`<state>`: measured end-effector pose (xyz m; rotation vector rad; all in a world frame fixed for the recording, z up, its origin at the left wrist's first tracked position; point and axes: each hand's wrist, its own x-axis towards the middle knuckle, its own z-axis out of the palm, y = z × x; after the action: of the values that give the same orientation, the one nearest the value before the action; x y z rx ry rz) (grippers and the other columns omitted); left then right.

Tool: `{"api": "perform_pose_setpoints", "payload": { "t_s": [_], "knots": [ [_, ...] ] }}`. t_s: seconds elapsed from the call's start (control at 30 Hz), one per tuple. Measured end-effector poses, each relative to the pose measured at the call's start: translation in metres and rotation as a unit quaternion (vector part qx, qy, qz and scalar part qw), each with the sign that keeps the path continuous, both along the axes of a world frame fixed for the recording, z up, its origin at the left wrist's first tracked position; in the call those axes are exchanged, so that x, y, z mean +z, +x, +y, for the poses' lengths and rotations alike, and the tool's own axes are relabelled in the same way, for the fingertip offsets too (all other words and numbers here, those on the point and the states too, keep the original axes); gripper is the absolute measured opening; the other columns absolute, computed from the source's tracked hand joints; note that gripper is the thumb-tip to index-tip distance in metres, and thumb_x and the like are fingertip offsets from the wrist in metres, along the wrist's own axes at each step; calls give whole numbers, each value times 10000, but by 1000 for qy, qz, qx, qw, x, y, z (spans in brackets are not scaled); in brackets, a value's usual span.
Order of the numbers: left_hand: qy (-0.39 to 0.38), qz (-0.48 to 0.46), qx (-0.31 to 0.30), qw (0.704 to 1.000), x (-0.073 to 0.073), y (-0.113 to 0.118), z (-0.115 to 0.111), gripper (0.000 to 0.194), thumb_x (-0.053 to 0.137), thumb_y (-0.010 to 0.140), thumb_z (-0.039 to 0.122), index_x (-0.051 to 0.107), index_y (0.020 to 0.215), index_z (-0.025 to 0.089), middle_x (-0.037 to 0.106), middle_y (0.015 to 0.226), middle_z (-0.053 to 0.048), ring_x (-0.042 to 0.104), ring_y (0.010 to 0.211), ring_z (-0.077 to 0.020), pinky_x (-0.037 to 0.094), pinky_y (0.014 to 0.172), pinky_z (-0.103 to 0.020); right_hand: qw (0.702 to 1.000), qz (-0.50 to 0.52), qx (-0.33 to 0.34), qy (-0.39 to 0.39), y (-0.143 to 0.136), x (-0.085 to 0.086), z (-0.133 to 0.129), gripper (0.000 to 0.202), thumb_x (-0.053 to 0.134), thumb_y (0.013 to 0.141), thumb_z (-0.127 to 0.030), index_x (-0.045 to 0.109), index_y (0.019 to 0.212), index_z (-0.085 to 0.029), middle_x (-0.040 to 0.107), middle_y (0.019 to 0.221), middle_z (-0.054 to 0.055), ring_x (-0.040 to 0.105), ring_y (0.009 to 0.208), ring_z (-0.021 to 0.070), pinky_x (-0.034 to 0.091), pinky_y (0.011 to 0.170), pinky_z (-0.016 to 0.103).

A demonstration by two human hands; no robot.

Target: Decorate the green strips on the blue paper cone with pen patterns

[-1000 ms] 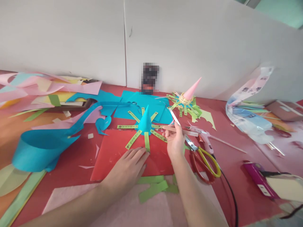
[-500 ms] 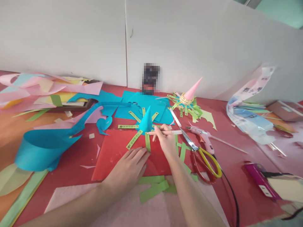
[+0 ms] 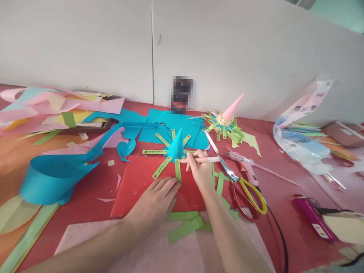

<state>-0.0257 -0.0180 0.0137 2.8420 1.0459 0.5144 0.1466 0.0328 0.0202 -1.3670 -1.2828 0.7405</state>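
Note:
My right hand is closed round a pale pink pen, its tip at the upper part of a plain green paper strip. Flat on a red sheet, my left hand has its fingers stretched out at the lower end of that strip. The strip runs down from a blue paper cone standing upright. Around the cone spread several more green strips with dark drawn marks. Part of the cone's right side is hidden by my right hand.
Scissors and a pink glue gun lie to the right, near a purple power strip. A pink cone with fringed strips stands behind. A blue paper band and paper scraps occupy the left.
The pen tip and my right hand have shifted very slightly at the top of the green strip. My left hand stays in place; the whole view has moved a little.

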Motion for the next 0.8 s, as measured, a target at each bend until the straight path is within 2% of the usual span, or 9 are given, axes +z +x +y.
{"api": "perform_pose_setpoints", "payload": {
  "t_s": [0.23, 0.43, 0.8],
  "knots": [
    [4, 9, 1, 1000, 0, 0, 0, 322, 342, 922, 197, 502, 1196, 144, 589, 1147, -93, 550, 1083, -240, 463, 887, -402, 1000, -21, -2, 3, -1, 1, -1, 312, 533, 848, -400, 402, 618, -234, 493, 407, -63, 692, 648, 196, 467, 568, 238],
    [14, 4, -2, 1000, -1, 0, 1, 318, 343, 921, 190, 509, 1187, 136, 595, 1132, -96, 561, 1065, -240, 468, 869, -396, 999, -38, 0, 7, -1, -1, -2, 307, 537, 851, -397, 418, 621, -230, 520, 427, -54, 677, 604, 186, 469, 596, 250],
    [14, 9, 4, 1000, 0, 0, 0, 316, 342, 921, 194, 507, 1189, 162, 591, 1140, -86, 555, 1065, -229, 455, 876, -383, 999, -51, 3, 6, 0, 0, -1, 308, 534, 848, -419, 436, 623, -234, 548, 443, -40, 688, 636, 199, 479, 603, 260]
  ]
}}
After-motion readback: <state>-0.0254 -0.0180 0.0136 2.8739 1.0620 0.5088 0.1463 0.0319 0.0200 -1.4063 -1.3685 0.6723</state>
